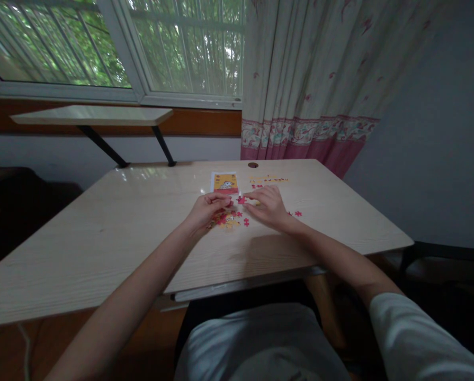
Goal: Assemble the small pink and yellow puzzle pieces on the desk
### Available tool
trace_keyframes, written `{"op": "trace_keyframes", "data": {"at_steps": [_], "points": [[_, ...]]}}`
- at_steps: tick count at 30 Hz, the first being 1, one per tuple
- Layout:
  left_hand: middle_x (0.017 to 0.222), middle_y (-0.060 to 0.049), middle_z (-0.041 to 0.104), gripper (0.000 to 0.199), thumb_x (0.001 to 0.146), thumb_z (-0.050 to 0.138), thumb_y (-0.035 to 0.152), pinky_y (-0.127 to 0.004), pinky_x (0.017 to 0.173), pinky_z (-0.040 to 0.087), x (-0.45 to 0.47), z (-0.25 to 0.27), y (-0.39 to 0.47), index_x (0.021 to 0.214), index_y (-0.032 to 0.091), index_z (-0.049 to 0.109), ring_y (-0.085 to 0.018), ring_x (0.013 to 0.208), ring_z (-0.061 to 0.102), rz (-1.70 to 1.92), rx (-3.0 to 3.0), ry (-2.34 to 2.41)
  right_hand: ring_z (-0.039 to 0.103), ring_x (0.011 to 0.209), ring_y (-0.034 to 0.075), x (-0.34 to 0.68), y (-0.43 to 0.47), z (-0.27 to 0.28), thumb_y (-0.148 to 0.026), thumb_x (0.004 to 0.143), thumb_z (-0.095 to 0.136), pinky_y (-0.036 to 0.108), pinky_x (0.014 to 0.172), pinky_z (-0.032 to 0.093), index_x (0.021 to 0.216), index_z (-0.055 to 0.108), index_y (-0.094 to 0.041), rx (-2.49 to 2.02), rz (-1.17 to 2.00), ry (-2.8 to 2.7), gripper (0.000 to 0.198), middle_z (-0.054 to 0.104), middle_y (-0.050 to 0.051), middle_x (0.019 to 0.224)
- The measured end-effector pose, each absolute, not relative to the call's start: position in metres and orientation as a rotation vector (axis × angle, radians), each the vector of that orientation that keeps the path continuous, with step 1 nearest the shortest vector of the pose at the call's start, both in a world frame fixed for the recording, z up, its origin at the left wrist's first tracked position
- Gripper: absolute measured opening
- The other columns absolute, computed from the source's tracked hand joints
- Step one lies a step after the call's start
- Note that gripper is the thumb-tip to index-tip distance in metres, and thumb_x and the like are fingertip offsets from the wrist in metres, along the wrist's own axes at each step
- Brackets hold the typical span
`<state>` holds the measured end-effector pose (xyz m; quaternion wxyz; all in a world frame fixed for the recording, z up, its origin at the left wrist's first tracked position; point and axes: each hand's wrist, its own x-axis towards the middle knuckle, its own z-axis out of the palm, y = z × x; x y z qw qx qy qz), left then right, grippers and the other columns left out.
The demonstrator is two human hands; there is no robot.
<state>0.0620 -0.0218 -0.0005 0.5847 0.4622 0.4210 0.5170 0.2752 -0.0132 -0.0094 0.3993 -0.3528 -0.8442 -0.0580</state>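
My left hand (205, 210) is closed in a pinch on a red puzzle piece (230, 203), just in front of a small picture card (224, 182) in yellow and red with a white animal. Facing it, my right hand (269, 207) has thumb and forefinger closed on another red puzzle piece (241, 200). A small gap separates the two pieces. Below the hands lies a loose pile of red and yellow puzzle pieces (221, 218), partly covered by my left hand. One red piece (246, 222) lies apart from the pile.
Yellow and red pieces (274, 180) lie in rows behind my right hand, and a red piece (298, 214) rests right of my wrist. The pale wooden desk (141, 233) has a cable hole (253, 165) and a raised shelf (94, 114). A curtain (308, 79) hangs behind.
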Motion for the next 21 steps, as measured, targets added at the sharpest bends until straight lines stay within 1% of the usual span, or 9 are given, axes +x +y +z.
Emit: {"op": "trace_keyframes", "data": {"at_steps": [3,5,8,12,16,21], "points": [[0.062,-0.002,0.065,0.029,0.05,0.083,0.033,-0.025,0.054,0.042,0.05,0.0,-0.013,0.068,0.015,0.068,-0.012,0.056,0.056,1.269,1.213,1.095,0.059,0.087,0.02,0.286,-0.005,-0.004,-0.044,0.09,0.054,0.037,0.085,0.035,0.101,0.071,-0.026,-0.888,-0.182,-2.037,0.028,0.07,0.004,0.091],[0.061,-0.001,0.064,0.028,0.054,0.08,0.035,-0.025,0.053,0.039,0.041,-0.002,-0.006,0.071,0.016,0.069,-0.011,0.054,0.052,1.314,1.279,1.141,0.058,0.085,0.021,0.292,-0.001,-0.002,-0.045,0.09,0.054,0.038,0.084,0.035,0.101,0.071,-0.025,-0.881,-0.196,-2.003,0.028,0.07,0.005,0.091],[0.06,-0.001,0.063,0.029,0.054,0.078,0.036,-0.025,0.052,0.036,0.032,-0.006,0.002,0.072,0.016,0.068,-0.01,0.051,0.049,1.338,1.305,1.188,0.058,0.085,0.02,0.297,0.001,0.0,-0.045,0.09,0.054,0.038,0.085,0.035,0.102,0.07,-0.026,-0.881,-0.204,-2.014,0.028,0.069,0.005,0.092],[0.061,-0.001,0.063,0.03,0.054,0.077,0.037,-0.024,0.052,0.035,0.028,-0.008,0.006,0.073,0.016,0.068,-0.01,0.051,0.049,1.348,1.325,1.195,0.059,0.085,0.02,0.298,0.0,0.0,-0.043,0.09,0.055,0.039,0.086,0.035,0.104,0.069,-0.027,-0.847,-0.214,-2.009,0.026,0.069,0.004,0.092],[0.061,0.0,0.063,0.029,0.054,0.077,0.036,-0.024,0.053,0.037,0.029,-0.007,0.005,0.073,0.016,0.068,-0.01,0.051,0.048,1.351,1.33,1.2,0.06,0.081,0.018,0.296,-0.001,-0.001,-0.042,0.088,0.058,0.037,0.082,0.038,0.102,0.069,-0.027,-0.756,-0.26,-1.943,0.024,0.07,0.002,0.089],[0.059,0.0,0.062,0.022,0.057,0.074,0.031,-0.025,0.054,0.038,0.029,-0.001,0.002,0.071,0.016,0.067,-0.011,0.052,0.05,1.331,1.348,1.232,0.062,0.082,0.018,0.303,0.006,0.006,-0.041,0.088,0.06,0.036,0.081,0.039,0.099,0.07,-0.025,-0.737,-0.269,-1.941,0.022,0.071,0.003,0.088]]}}
